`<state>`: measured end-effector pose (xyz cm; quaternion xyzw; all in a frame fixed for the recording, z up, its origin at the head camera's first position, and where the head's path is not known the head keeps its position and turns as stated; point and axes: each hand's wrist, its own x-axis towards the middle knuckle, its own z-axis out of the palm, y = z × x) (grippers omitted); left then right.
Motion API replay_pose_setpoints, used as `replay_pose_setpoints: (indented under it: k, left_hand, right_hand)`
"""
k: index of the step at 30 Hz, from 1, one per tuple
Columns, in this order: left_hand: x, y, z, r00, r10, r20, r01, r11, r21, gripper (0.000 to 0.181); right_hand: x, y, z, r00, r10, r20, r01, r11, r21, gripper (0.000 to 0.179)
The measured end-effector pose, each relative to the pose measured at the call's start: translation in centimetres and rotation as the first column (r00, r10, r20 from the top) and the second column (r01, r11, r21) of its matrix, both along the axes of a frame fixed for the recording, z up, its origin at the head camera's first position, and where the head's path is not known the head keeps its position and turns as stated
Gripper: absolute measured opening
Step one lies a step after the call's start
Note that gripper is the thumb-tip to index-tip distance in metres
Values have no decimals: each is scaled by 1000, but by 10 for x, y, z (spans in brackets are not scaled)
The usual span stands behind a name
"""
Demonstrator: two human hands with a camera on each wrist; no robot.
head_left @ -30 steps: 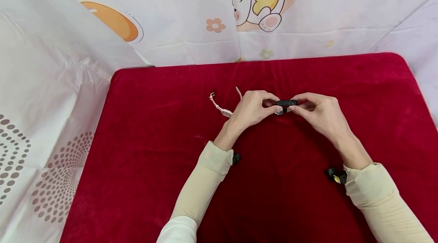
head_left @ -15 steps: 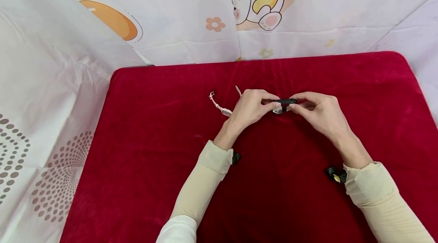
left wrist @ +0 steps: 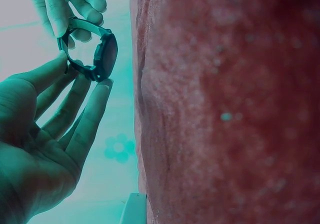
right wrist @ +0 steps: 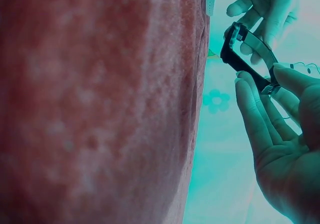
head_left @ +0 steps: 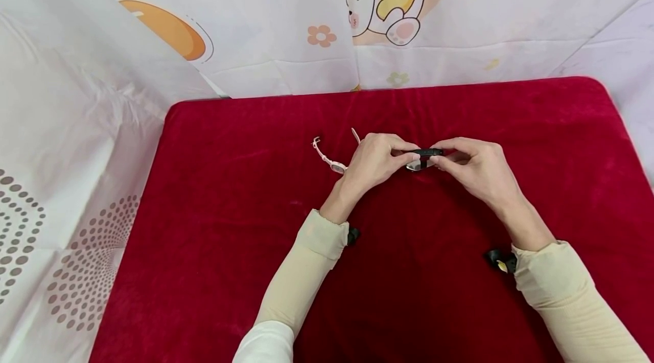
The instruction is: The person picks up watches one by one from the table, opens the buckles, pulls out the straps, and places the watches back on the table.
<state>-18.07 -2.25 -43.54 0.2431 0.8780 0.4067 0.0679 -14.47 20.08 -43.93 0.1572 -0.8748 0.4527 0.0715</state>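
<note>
A black wristwatch (head_left: 430, 152) is held between both hands above the far middle of the table, its strap forming a loop. My left hand (head_left: 375, 159) pinches the strap from the left between thumb and fingers. From the other side my right hand (head_left: 477, 169) pinches the strap with its thumb and fingers. In the left wrist view the round watch case (left wrist: 106, 56) hangs at the right of the loop, near the left fingertips. The right wrist view shows a metal buckle (right wrist: 270, 89) by the right fingers. A pink wristwatch (head_left: 337, 167) lies left of my left hand, partly hidden by it.
A red velvet cloth (head_left: 230, 209) covers the table. Behind it hangs a white printed curtain (head_left: 276, 16), and another stretch of white curtain (head_left: 61, 124) runs along the left side.
The left thumb has moved slightly up along the strap of the black wristwatch, and the watch case has tipped a little to the left. Both hands keep their pinch; the pink wristwatch stays put.
</note>
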Motion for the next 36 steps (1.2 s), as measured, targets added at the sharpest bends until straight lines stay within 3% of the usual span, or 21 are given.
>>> replay_pose_setpoints:
  k: [9, 36]
  left_hand:
    - [-1, 1, -1, 997, -47, 66, 47, 999, -3, 18]
    - [-3, -2, -2, 998, -34, 50, 36, 999, -21, 21]
  right_hand:
    - [-1, 2, -2, 999, -14, 34, 12, 999, 52, 18]
    - [0, -3, 3, 995, -12, 99, 15, 999, -34, 14]
